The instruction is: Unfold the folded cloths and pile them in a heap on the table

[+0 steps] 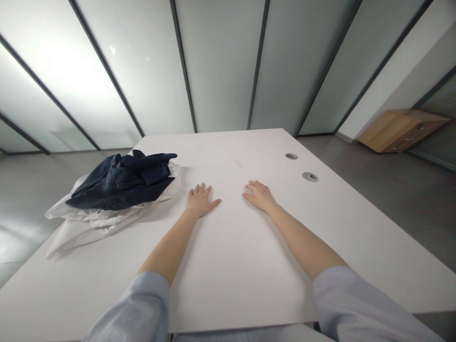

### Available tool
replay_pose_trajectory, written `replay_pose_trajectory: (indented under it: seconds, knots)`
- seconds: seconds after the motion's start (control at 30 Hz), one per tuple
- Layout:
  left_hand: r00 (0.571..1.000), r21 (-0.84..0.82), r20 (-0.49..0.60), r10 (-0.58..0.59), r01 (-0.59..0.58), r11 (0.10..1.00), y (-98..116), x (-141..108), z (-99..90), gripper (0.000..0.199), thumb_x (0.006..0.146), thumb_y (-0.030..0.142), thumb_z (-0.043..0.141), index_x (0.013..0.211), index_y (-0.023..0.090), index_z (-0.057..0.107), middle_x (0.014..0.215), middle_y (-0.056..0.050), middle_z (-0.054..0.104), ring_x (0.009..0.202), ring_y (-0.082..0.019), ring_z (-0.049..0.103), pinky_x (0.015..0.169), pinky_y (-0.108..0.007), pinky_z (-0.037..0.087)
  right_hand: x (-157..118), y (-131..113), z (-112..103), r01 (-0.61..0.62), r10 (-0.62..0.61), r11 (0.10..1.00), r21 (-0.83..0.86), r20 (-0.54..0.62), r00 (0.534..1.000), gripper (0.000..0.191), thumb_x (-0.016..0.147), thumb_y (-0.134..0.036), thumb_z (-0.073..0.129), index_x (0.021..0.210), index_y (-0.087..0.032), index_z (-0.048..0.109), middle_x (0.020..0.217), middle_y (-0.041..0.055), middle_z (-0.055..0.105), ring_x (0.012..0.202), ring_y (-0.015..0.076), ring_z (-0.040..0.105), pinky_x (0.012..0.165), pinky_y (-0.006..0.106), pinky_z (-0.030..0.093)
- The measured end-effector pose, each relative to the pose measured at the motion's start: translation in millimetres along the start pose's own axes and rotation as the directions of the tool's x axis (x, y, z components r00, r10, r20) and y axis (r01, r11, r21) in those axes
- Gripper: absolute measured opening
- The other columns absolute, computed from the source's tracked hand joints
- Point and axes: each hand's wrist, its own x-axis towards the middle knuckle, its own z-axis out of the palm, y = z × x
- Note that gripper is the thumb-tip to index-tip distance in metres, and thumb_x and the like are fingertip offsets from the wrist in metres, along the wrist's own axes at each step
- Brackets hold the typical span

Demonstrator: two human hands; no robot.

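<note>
Both hands rest palm down on a white table (228,266). My left hand (201,202) lies flat with its fingers and thumb spread, holding nothing. To its left is a crumpled heap: a dark navy cloth (124,183) on top of a white cloth (92,223). The hand does not touch the heap. My right hand (260,195) is also laid on the tabletop, fingers stretched out and holding nothing, a short gap from the left one. How the two cloths are folded inside the heap is hidden.
Two round grey cable grommets (309,177) are set in the table's right side. Part of the white cloth hangs over the left edge. Frosted glass panels (221,66) stand behind the table. A wooden cabinet (395,130) is on the floor at the far right.
</note>
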Motion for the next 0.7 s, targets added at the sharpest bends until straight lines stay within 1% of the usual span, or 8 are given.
replay_pose_trajectory:
  seconds: [0.1,0.23,0.4,0.47,0.53,0.57,0.63,0.7]
  knots:
    - [1.000,0.007,-0.020,0.012,-0.012,1.000,1.4,-0.8,-2.7,0.077,0.088,0.071,0.031,0.145,0.020,0.041,0.156,-0.013,0.033,0.143,-0.030,0.029,0.114,-0.044,0.025,2.6,2.4,-1.9,-0.025,0.037,0.994,0.109,-0.104,0.994,0.035,0.092,-0.034,0.044,0.112,-0.020,0.069,0.121,0.0088,0.068,0.112,0.0228,0.061,0.098,0.033,0.043]
    - [0.999,0.013,-0.043,0.028,-0.027,1.000,3.1,-2.3,-3.4,0.076,0.089,0.069,0.031,0.143,0.017,0.043,0.154,-0.014,0.036,0.142,-0.029,0.031,0.113,-0.042,0.026,3.9,3.4,-3.5,-0.052,0.092,0.971,0.233,-0.165,0.982,0.030,0.090,-0.028,0.044,0.096,-0.021,0.072,0.098,0.0062,0.074,0.090,0.0200,0.066,0.082,0.029,0.048]
    - [0.999,0.029,-0.012,0.032,-0.031,0.999,2.7,-2.2,-4.5,0.076,0.090,0.069,0.028,0.144,0.017,0.040,0.155,-0.015,0.033,0.142,-0.031,0.030,0.112,-0.044,0.027,4.0,5.5,-0.7,-0.047,0.126,0.925,0.377,-0.186,0.975,0.029,0.089,-0.029,0.045,0.092,-0.019,0.072,0.091,0.0058,0.074,0.085,0.0187,0.067,0.080,0.028,0.048]
    - [0.999,0.035,0.017,0.050,-0.051,0.998,-0.2,-1.8,-10.1,0.071,0.089,0.066,0.031,0.141,0.019,0.044,0.152,-0.014,0.039,0.138,-0.031,0.037,0.109,-0.043,0.030,4.5,6.4,0.7,-0.046,0.128,0.916,0.399,-0.183,0.975,0.029,0.088,-0.029,0.045,0.092,-0.019,0.072,0.090,0.0056,0.074,0.085,0.0187,0.067,0.080,0.028,0.048]
    - [0.997,0.049,0.012,0.073,-0.074,0.996,-6.4,-2.5,-20.3,0.061,0.090,0.059,0.037,0.135,0.021,0.050,0.141,-0.013,0.052,0.130,-0.030,0.047,0.108,-0.044,0.031,5.1,6.7,1.5,-0.046,0.124,0.918,0.394,-0.175,0.977,0.029,0.088,-0.029,0.046,0.091,-0.020,0.073,0.090,0.0056,0.074,0.085,0.0191,0.066,0.080,0.029,0.048]
    - [0.996,0.055,-0.022,0.086,-0.085,0.995,-11.0,-3.5,-27.0,0.055,0.090,0.055,0.039,0.132,0.021,0.053,0.135,-0.012,0.057,0.126,-0.029,0.049,0.108,-0.044,0.031,5.4,6.7,1.7,-0.046,0.121,0.922,0.385,-0.172,0.978,0.029,0.088,-0.030,0.046,0.091,-0.020,0.073,0.091,0.0057,0.074,0.085,0.0193,0.066,0.080,0.029,0.048]
    - [0.983,0.057,-0.154,0.101,-0.093,0.994,-23.1,-7.4,-43.3,0.048,0.091,0.046,0.040,0.128,0.021,0.056,0.128,-0.012,0.060,0.124,-0.030,0.050,0.109,-0.046,0.028,6.1,6.4,1.7,-0.046,0.113,0.931,0.363,-0.166,0.980,0.030,0.088,-0.030,0.045,0.091,-0.020,0.073,0.091,0.0060,0.074,0.084,0.0196,0.066,0.079,0.029,0.048]
    - [0.946,0.047,-0.310,0.092,-0.082,0.996,-38.7,-12.8,-62.7,0.046,0.091,0.041,0.042,0.130,0.021,0.055,0.134,-0.012,0.056,0.128,-0.031,0.044,0.110,-0.047,0.026,6.6,6.1,1.6,-0.044,0.105,0.938,0.343,-0.164,0.981,0.030,0.088,-0.030,0.045,0.090,-0.020,0.073,0.090,0.0065,0.074,0.083,0.0198,0.066,0.077,0.029,0.048]
